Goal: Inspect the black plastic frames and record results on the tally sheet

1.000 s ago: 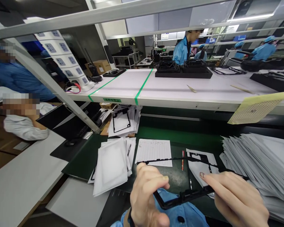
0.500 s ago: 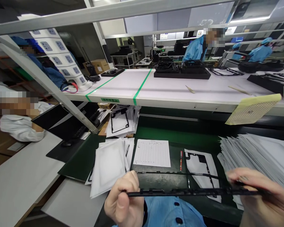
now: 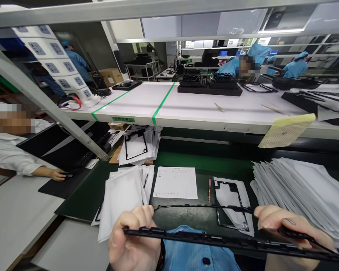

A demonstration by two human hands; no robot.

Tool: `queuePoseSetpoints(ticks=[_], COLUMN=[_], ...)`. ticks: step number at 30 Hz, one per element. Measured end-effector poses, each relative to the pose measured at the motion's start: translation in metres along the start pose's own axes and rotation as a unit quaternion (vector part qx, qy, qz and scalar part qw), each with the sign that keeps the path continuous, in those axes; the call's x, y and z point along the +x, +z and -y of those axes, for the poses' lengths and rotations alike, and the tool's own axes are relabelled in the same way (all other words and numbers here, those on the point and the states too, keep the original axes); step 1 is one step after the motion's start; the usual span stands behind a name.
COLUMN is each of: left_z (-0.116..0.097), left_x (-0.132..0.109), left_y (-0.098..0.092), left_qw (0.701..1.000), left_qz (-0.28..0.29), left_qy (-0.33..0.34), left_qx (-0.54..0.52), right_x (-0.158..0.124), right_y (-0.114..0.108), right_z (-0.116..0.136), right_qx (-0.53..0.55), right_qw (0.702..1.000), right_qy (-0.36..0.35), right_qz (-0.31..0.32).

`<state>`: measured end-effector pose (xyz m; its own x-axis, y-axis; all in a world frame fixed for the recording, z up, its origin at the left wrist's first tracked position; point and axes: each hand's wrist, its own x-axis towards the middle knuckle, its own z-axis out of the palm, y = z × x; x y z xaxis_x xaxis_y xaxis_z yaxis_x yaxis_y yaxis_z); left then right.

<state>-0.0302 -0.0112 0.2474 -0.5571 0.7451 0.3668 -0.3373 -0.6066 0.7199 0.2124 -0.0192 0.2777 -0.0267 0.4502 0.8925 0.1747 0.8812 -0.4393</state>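
Observation:
Between my two hands I hold a thin black plastic frame [image 3: 211,239], seen nearly edge-on and close to my chest. My left hand [image 3: 134,235] pinches its left end between thumb and fingers. At the other end my right hand [image 3: 293,226] grips the frame, fingers on top; part of that hand is hidden behind it. Below lies another black frame [image 3: 232,187] on a white sheet, on the dark green bench. A red pen [image 3: 209,191] and a printed form [image 3: 175,183] lie just left of that sheet.
Stacks of white sleeves lie left [image 3: 123,203] and right [image 3: 302,195]. A white shelf [image 3: 194,109] crosses above the bench, bearing black trays [image 3: 209,89] and tweezers [image 3: 219,107]. A yellow sheet [image 3: 288,130] hangs off its edge. Other people work at left and beyond the shelf.
The frame's right end has dropped and come nearer, so it now tilts. Both hands sit slightly further left in view. The co-worker at left now has a hand on a mouse.

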Motion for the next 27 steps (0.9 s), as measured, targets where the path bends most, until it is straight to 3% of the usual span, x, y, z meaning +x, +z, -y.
queuePoseSetpoints(ticks=[6,10,15,22,24,27], left_z=[0.0,0.005,0.027,0.061,0.061,0.054], left_x=[0.001,0.007,0.016,0.005,-0.002,-0.013], left_y=[-0.006,-0.009,-0.015,-0.024,-0.023,-0.018], left_qw=[1.0,0.999,0.991,0.985,0.971,0.931], left_qz=[-0.003,-0.033,-0.09,-0.051,-0.01,0.216], left_qy=[-0.011,-0.03,-0.104,-0.076,-0.029,0.041], left_qx=[0.009,0.0,0.001,0.143,0.237,0.291], right_x=[-0.003,-0.005,-0.007,-0.02,-0.019,-0.012], right_y=[0.009,0.012,0.015,0.007,0.006,0.01], right_z=[0.0,0.0,-0.001,-0.007,-0.008,-0.006], right_qx=[0.013,-0.023,-0.048,-0.131,-0.182,-0.23], right_qw=[1.0,1.0,0.999,0.991,0.983,0.966], right_qy=[0.006,-0.016,0.01,0.003,-0.024,-0.077], right_qz=[-0.011,-0.011,0.004,-0.031,-0.004,0.088])
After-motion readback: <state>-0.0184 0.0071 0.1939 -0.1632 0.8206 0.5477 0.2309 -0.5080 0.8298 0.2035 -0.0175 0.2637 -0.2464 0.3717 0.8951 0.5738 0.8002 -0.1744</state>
